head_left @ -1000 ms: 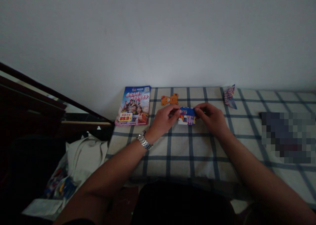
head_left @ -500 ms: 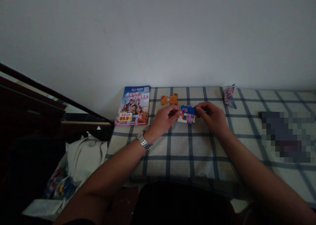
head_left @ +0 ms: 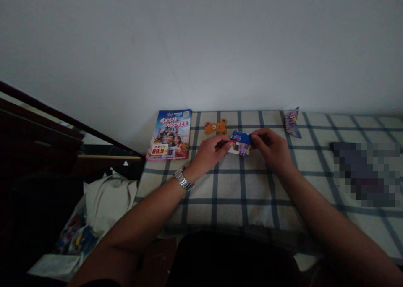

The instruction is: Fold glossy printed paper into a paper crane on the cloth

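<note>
A small piece of blue, white and multicoloured printed paper [head_left: 241,143], bent into a fold, is pinched between my left hand [head_left: 210,153] and my right hand [head_left: 270,150]. Its lower part rests near the checked cloth [head_left: 242,194]. An orange teddy-bear cut-out [head_left: 215,126] lies just above my left hand, apart from it. To the left of that hand is a glossy magazine [head_left: 168,135]. A metal wristwatch [head_left: 183,178] circles my left wrist. Beyond my right hand, a folded printed paper [head_left: 292,123] stands near the wall.
The cloth-covered surface meets a white wall [head_left: 201,48] at the back. Its left edge drops to a beige cloth bag [head_left: 108,203] and a dark wooden frame [head_left: 37,131]. A pixelated, unreadable patch [head_left: 365,173] covers something at the right.
The printed paper has tilted and looks more tightly bent. My hands have drawn slightly closer together around it. The bear, magazine and standing paper have not moved.
</note>
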